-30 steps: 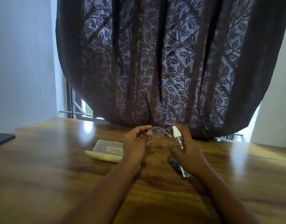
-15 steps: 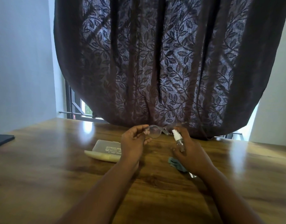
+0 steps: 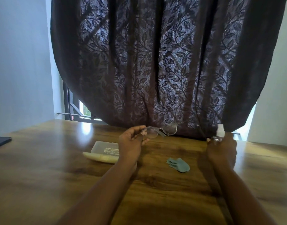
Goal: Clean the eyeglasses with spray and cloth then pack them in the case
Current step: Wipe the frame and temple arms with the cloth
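Seen from above, a person's two bare forearms reach across a wooden table [image 3: 42,168] toward a dark leaf-patterned curtain [image 3: 164,62]. Their left hand [image 3: 131,143] is raised just over the tabletop, thumb and fingertips curled to pinch one end of a pair of clear-framed eyeglasses [image 3: 162,133]; the round lenses extend to the right of the hand, in front of the curtain's hem. Well apart, farther right, the right hand [image 3: 221,148] has its fingers wrapped around a small clear spray bottle [image 3: 219,133], held upright with its white nozzle showing above the knuckles (the bottle's lower part is hidden by the hand, so whether it touches the table is hard to say). Between the two forearms, a crumpled blue-green cloth [image 3: 178,164] lies on the wood. A pale translucent glasses case [image 3: 103,151] rests on the table just left of the left wrist. At the far left edge sits a flat dark object [image 3: 0,141], possibly a phone.
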